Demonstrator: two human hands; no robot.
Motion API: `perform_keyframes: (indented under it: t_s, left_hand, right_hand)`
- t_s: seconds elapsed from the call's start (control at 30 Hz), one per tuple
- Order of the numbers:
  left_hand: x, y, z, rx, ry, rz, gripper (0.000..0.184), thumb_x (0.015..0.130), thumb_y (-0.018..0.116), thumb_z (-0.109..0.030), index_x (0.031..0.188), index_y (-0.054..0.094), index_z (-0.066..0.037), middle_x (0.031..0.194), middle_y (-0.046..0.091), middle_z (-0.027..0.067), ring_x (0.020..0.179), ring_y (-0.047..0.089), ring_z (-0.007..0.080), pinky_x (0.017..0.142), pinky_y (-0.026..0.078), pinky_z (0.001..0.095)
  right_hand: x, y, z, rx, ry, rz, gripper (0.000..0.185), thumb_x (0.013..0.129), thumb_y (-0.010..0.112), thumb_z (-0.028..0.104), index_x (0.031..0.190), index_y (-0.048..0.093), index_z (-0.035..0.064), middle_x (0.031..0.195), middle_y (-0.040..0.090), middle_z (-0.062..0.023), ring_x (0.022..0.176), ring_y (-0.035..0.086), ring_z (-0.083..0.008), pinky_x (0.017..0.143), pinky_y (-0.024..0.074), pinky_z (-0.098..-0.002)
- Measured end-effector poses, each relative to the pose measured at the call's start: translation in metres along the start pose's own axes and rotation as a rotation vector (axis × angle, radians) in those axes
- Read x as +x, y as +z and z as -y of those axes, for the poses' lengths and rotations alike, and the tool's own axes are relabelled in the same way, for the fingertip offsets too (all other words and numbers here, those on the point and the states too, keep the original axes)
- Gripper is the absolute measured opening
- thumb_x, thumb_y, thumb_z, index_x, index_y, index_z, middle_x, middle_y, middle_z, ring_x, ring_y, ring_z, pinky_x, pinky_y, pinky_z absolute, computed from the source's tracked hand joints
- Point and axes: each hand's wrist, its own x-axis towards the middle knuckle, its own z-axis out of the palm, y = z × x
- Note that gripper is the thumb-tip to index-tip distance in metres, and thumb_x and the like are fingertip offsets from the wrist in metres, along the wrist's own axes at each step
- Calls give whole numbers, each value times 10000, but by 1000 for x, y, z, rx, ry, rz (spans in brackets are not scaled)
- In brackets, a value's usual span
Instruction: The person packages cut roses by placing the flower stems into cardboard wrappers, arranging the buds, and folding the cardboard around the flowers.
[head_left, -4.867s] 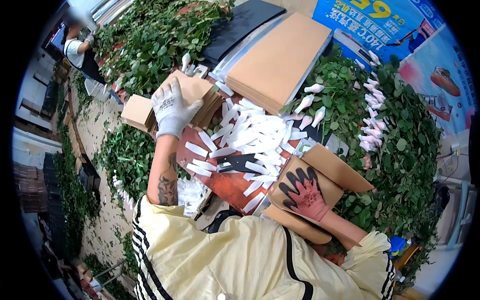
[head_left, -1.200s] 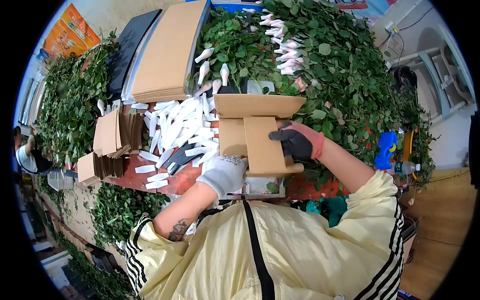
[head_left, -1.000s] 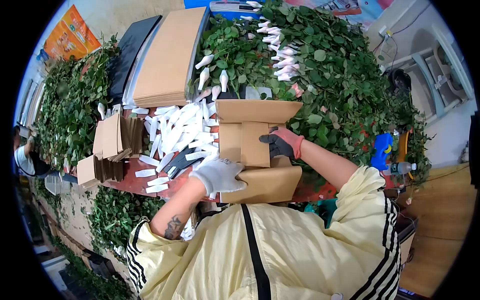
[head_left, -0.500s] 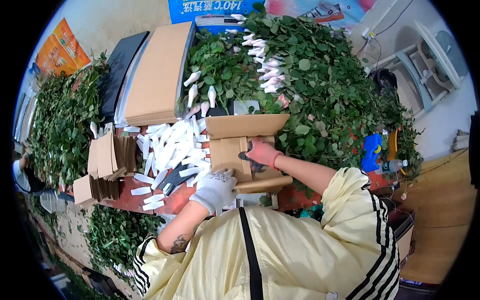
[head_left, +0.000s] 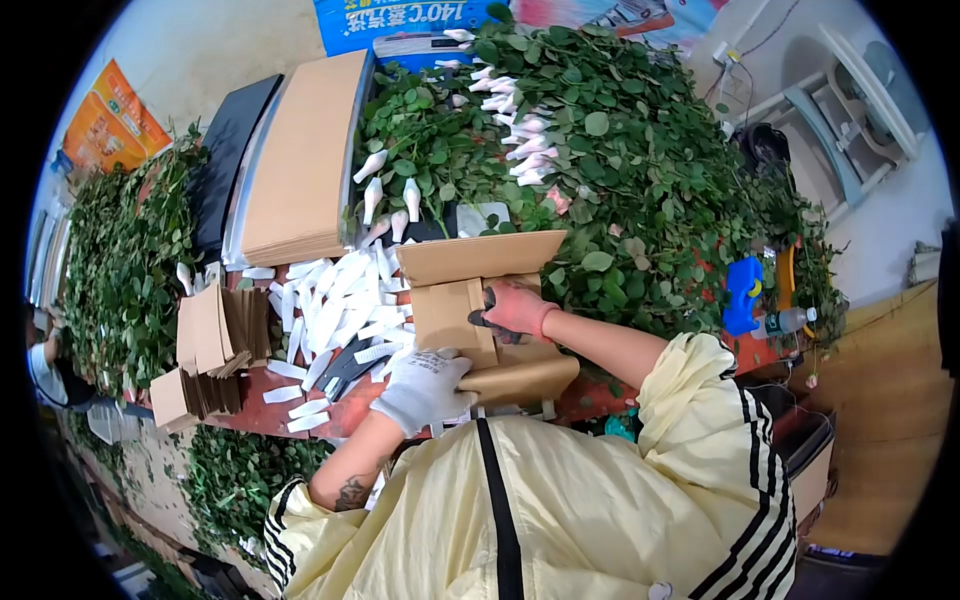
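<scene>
An open cardboard box point(head_left: 437, 316) with raised flaps lies on the red table in front of me. My left hand point(head_left: 425, 388), in a white-grey glove, grips the box's near left corner, its thumb side at the near flap. My right hand point(head_left: 514, 308), in a pink glove with black fingers, is inside the box with its fingers curled at the edge of a folded cardboard piece point(head_left: 468, 318). White paper strips point(head_left: 340, 300) lie in a pile left of the box, around a black tool point(head_left: 347, 368).
Small cardboard pieces point(head_left: 207, 330) are stacked at the left. Behind stands a pile of long cardboard sheets point(head_left: 305, 150). Leafy stems with wrapped white-pink buds point(head_left: 530, 150) cover the back and right. A blue tape dispenser point(head_left: 741, 296) and a bottle point(head_left: 785, 322) are at the right.
Earlier my left hand rested on the small cardboard stack; it has come to the box. My right hand has moved the inner cardboard piece down into the box. The view has shifted.
</scene>
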Motion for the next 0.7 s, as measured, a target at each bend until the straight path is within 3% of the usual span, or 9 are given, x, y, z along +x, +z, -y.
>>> perform_keyframes:
  t_s: [0.07, 0.1, 0.17, 0.27, 0.37, 0.47, 0.6, 0.67, 0.7]
  left_hand:
    - [-5, -15, 21, -371, 333, -86, 423, 784, 570, -385, 989, 601, -15, 1026, 594, 150, 969, 577, 314, 878, 421, 413]
    - [0, 19, 51, -555, 285, -358, 489, 810, 544, -433, 1009, 597, 10, 1025, 604, 181, 914, 596, 328, 854, 441, 394]
    - [-1, 8, 71, -703, -264, -377, 482, 825, 534, -453, 967, 609, 2, 934, 627, 191, 795, 617, 328, 765, 469, 390]
    - [15, 14, 89, -472, -434, -184, 462, 824, 544, -465, 881, 634, -16, 814, 643, 183, 698, 619, 311, 686, 478, 399]
    - [30, 38, 88, -598, -456, -245, 402, 816, 570, -426, 774, 649, -34, 680, 625, 157, 659, 617, 286, 643, 470, 401]
    - [33, 39, 90, -642, -473, -211, 380, 812, 584, -406, 781, 649, -33, 681, 624, 158, 658, 618, 282, 635, 468, 395]
    - [31, 43, 88, -683, -470, -277, 342, 813, 582, -367, 773, 650, -34, 683, 629, 152, 645, 620, 280, 630, 476, 393]
    - [30, 30, 69, -188, -377, -384, 320, 795, 578, -344, 765, 650, -34, 674, 625, 162, 646, 618, 284, 645, 483, 407]
    - [20, 3, 46, -329, -362, -341, 295, 757, 585, -336, 799, 656, -53, 670, 620, 162, 643, 616, 298, 647, 483, 429]
  right_hand:
    - [8, 0, -5, 84, 62, 50, 179, 807, 582, 145, 848, 540, -24, 685, 624, -114, 514, 618, -187, 470, 519, -311]
    - [9, 0, -7, 79, 56, 51, 179, 807, 582, 145, 848, 540, -24, 685, 624, -114, 514, 618, -187, 470, 519, -311]
    - [8, 3, -8, 88, 11, -12, 190, 798, 587, 137, 861, 540, -36, 690, 625, -118, 518, 620, -187, 478, 522, -308]
    - [4, 2, -4, -18, -19, 7, 171, 808, 571, 128, 855, 524, -30, 664, 616, -107, 509, 617, -186, 468, 512, -308]
    - [8, 1, -7, 25, -10, 27, 152, 810, 564, 113, 872, 508, -14, 647, 610, -103, 501, 617, -189, 464, 503, -317]
    - [7, 0, -4, -252, -72, -64, 245, 782, 614, 204, 876, 549, -12, 674, 626, -131, 560, 635, -221, 546, 518, -342]
    - [5, 1, 4, -236, -39, -6, 377, 786, 589, 332, 897, 561, -27, 743, 642, -166, 629, 654, -265, 651, 523, -374]
    - [19, 6, -20, -404, -122, -134, 482, 761, 587, 423, 930, 575, -29, 821, 643, -209, 781, 642, -334, 752, 497, -427]
    - [9, 2, -14, -456, -76, -142, 582, 738, 577, 496, 976, 586, -35, 896, 627, -246, 912, 596, -381, 830, 461, -445]
